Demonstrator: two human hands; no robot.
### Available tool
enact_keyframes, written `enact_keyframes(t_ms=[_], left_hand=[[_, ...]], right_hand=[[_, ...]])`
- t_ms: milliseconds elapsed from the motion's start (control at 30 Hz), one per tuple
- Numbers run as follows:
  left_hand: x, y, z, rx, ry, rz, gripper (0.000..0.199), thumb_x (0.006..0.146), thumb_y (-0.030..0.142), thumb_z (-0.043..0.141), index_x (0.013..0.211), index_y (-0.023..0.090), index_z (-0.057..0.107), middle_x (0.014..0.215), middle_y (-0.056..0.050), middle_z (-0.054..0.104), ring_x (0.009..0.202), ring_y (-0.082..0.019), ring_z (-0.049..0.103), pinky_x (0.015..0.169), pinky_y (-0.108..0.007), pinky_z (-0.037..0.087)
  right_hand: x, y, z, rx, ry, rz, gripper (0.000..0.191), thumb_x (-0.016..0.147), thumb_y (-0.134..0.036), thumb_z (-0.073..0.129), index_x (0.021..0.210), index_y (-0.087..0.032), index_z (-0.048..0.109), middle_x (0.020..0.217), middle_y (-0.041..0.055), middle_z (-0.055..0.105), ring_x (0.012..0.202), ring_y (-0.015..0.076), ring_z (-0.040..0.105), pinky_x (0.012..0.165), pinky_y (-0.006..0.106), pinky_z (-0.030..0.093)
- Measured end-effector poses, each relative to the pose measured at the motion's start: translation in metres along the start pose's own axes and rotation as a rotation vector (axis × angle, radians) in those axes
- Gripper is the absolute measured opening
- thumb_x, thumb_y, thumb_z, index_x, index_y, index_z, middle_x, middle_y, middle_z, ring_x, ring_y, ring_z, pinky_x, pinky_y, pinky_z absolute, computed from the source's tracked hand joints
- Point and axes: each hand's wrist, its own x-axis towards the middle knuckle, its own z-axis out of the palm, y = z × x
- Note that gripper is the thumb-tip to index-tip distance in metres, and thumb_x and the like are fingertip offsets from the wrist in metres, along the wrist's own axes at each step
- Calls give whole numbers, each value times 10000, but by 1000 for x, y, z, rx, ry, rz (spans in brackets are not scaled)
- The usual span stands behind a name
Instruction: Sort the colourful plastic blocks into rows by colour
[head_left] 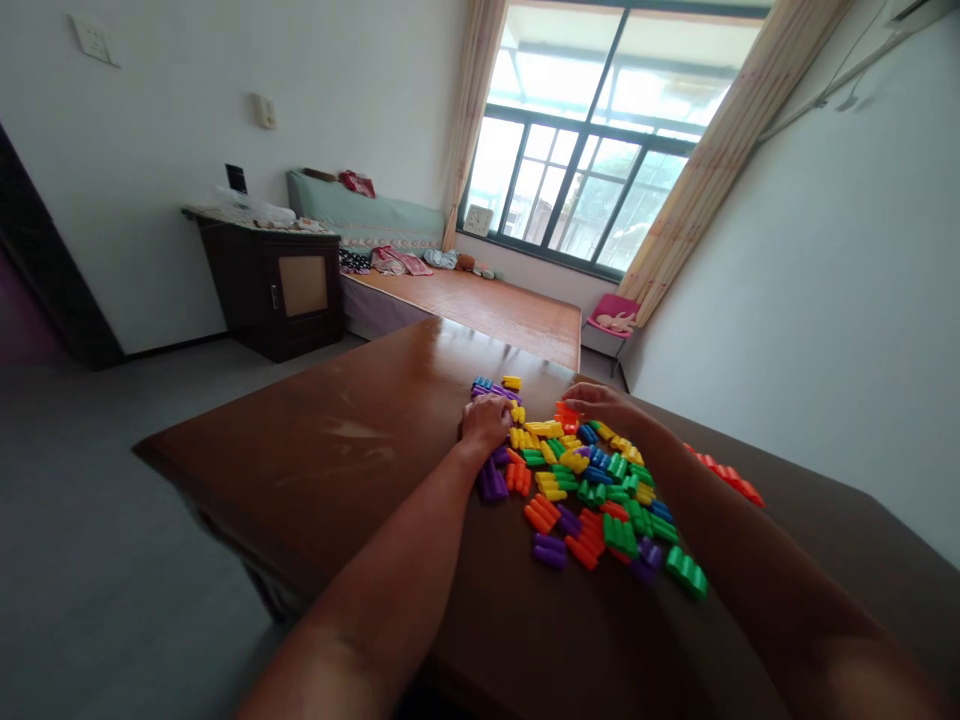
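Many ribbed plastic building blocks in green, yellow, blue, orange and purple lie in a loose pile point(592, 480) on the brown table. My right hand point(600, 400) reaches over the far side of the pile, its fingertips closed on an orange block point(567, 416). At the pile's left edge, my left hand point(487, 420) rests low with curled fingers; what lies under them is mostly hidden. Purple blocks point(492, 482) are just in front of that hand. Beyond it lie more purple blocks point(496, 391), a blue one point(481, 383) and a yellow block point(512, 383).
A row of red-orange blocks point(726, 476) lies right of my right forearm. The glossy table point(330, 440) has its left corner near a dark cabinet point(270, 285). Behind are a low bed point(487, 305), a pink chair point(613, 312) and a window with curtains.
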Motion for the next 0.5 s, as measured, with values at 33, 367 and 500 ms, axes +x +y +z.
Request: enact_keyframes(t_ms=[33,367,500], left_hand=[[0,3,-1,-11,31,30,188,842,212,541,933,228,705,1045,-65,693,1048,-249,583,926,-409,434],[-4,21,5,-364,-18,277,447,784,217,660,1218,154,575,1182,-104,638,1067,-210,609,955,-344,488],[-6,14,6,-278,-45,283,448,766,164,641,1209,155,583,1207,-112,613,1146,-224,568,1009,-352,455]], right_hand=[[-4,0,0,24,39,-1,475,642,-545,765,926,-181,654,821,24,674,692,137,608,644,275,486],[2,4,24,-136,139,-72,388,700,-524,712,872,-180,665,784,49,683,702,165,629,676,303,520],[7,26,6,-562,314,7,259,676,-361,740,881,-208,702,916,76,712,806,208,651,727,315,521]])
